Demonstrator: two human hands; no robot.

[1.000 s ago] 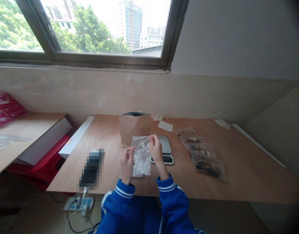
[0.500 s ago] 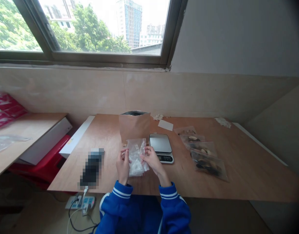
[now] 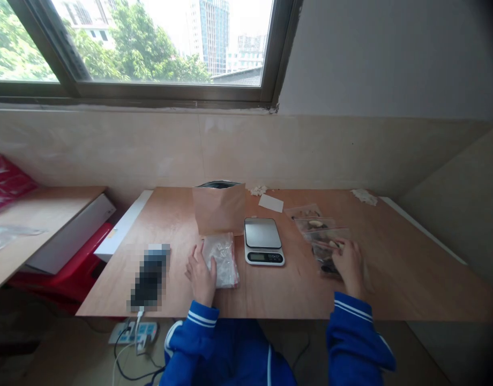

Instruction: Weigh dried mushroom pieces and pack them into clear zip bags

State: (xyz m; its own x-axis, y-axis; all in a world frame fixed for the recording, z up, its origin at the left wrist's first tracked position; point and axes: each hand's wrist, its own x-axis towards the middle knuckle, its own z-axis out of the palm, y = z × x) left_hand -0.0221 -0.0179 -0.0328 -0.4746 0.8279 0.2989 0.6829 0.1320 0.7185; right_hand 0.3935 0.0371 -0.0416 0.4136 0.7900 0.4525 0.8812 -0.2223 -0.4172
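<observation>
A: What's the right hand (image 3: 350,262) doing?
B: It's lying curled over the overlapping zip bags (image 3: 325,247); I can't tell whether it's pinching. The open left hand (image 3: 200,273) is resting on a clear plastic bag (image 3: 221,261).
A: Risk?
B: Tugging is possibly sliding the stack into the digital scale (image 3: 263,241).

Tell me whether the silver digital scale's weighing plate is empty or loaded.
Empty: the steel weighing plate of the silver digital scale is bare, with nothing on it; the clear plastic bag lies beside it, touched by the left hand.

Pixelated obj (image 3: 150,279); R hand (image 3: 350,262) hides zip bag (image 3: 325,258) contents.
</observation>
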